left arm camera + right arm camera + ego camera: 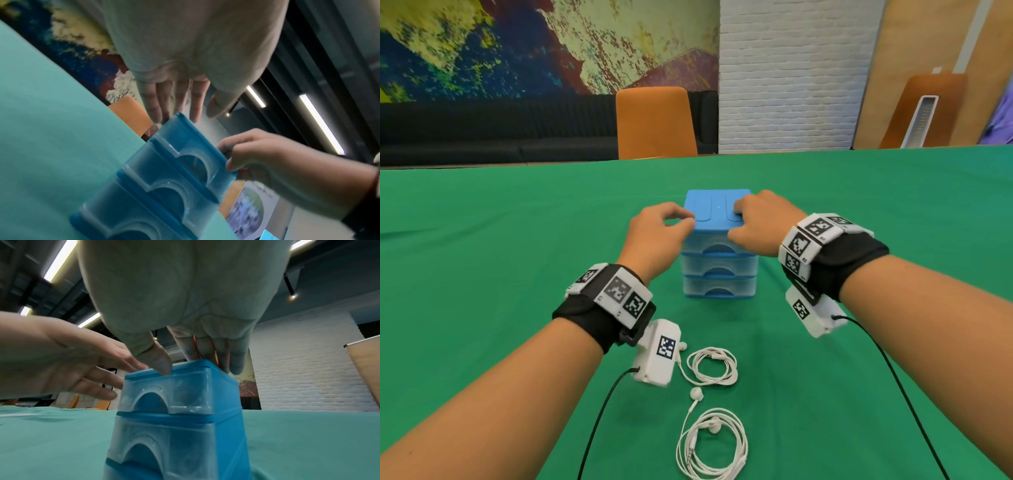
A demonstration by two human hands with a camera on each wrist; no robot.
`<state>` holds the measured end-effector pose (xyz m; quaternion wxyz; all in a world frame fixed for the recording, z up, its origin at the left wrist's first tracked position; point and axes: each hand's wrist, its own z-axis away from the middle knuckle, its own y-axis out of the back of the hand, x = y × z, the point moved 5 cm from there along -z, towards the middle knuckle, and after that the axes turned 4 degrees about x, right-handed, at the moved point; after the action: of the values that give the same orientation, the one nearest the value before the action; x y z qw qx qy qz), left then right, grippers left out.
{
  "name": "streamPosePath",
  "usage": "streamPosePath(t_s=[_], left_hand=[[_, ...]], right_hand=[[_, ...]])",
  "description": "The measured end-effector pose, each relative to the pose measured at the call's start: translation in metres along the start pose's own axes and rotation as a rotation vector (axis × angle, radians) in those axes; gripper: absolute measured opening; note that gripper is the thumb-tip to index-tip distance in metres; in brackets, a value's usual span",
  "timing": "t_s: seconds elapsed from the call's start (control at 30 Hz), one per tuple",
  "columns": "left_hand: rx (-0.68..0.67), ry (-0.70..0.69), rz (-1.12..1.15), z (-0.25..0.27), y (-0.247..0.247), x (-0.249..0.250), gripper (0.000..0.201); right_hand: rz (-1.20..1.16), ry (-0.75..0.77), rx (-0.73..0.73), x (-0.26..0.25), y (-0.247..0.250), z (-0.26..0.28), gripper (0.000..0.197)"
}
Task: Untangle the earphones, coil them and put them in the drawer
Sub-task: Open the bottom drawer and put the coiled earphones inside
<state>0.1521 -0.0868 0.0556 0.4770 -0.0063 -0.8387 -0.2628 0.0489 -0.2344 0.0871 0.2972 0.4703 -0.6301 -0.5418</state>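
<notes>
Overhead, head view: table (482,240) under green cloth; behind it an orange chair (655,121), black sofa (496,130), painted mural wall (517,44), white brick wall (787,75). Drawer unit (717,246), blue with three clear-fronted drawers all closed, stands upright mid-table, long axis vertical, fronts facing the person. Right hand (760,222) lies on the unit's lid, fingers flat across the top, thumb at the front edge. Left hand (659,233) sits at the unit's left top corner, fingers loosely curled, holding nothing. Earphones (712,442), white, lie on the cloth near the person, well apart from the unit, in two loose coils one before the other: a far coil (712,368) and a near coil, both flat. Left wrist view: left hand (195,68) with fingers (152,104) extended toward the unit (164,178) top; right hand (277,162) at the lid edge. Right wrist view: right hand (185,305) spread, thumb and fingertips (236,363) pressing the lid of the unit (179,418); left hand (61,363) beside the left wall, fingers relaxed and apart; ceiling strip lights (59,257) overhead.
</notes>
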Motion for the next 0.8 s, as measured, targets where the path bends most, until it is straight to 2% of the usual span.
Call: streamPosePath(t_s=[0.07, 0.13, 0.23, 0.3, 0.37, 0.43, 0.5, 0.6, 0.8], left_hand=[[0.124, 0.123, 0.225, 0.011, 0.008, -0.008, 0.011], [0.143, 0.285, 0.405, 0.029, 0.004, -0.017, 0.013], [0.002, 0.578, 0.673, 0.059, -0.026, -0.029, 0.008], [-0.124, 0.714, 0.789, 0.071, -0.050, -0.032, 0.023], [-0.152, 0.756, 0.883, 0.072, -0.066, -0.030, 0.037], [-0.105, 0.780, 0.969, 0.069, -0.074, -0.025, 0.043], [-0.054, 0.818, 1.041, 0.070, -0.077, -0.020, 0.044], [-0.004, 0.820, 1.032, 0.076, -0.077, -0.019, 0.042], [-0.104, 0.839, 1.041, 0.100, -0.064, -0.020, 0.045]], right_hand=[[-0.019, 0.001, 0.006, 0.007, -0.003, -0.001, 0.021], [-0.036, 0.001, 0.007, 0.010, -0.006, -0.001, 0.018], [-0.049, 0.006, 0.000, 0.010, -0.007, 0.002, 0.019], [-0.033, 0.014, 0.010, 0.011, -0.008, 0.004, 0.032], [-0.012, 0.022, 0.024, 0.013, -0.008, 0.005, 0.039], [0.000, 0.029, 0.029, 0.014, -0.009, 0.006, 0.042], [0.003, 0.028, 0.026, 0.014, -0.009, 0.006, 0.041], [0.001, 0.025, 0.023, 0.012, -0.009, 0.005, 0.038], [-0.015, 0.016, 0.032, 0.012, -0.011, 0.002, 0.043]])
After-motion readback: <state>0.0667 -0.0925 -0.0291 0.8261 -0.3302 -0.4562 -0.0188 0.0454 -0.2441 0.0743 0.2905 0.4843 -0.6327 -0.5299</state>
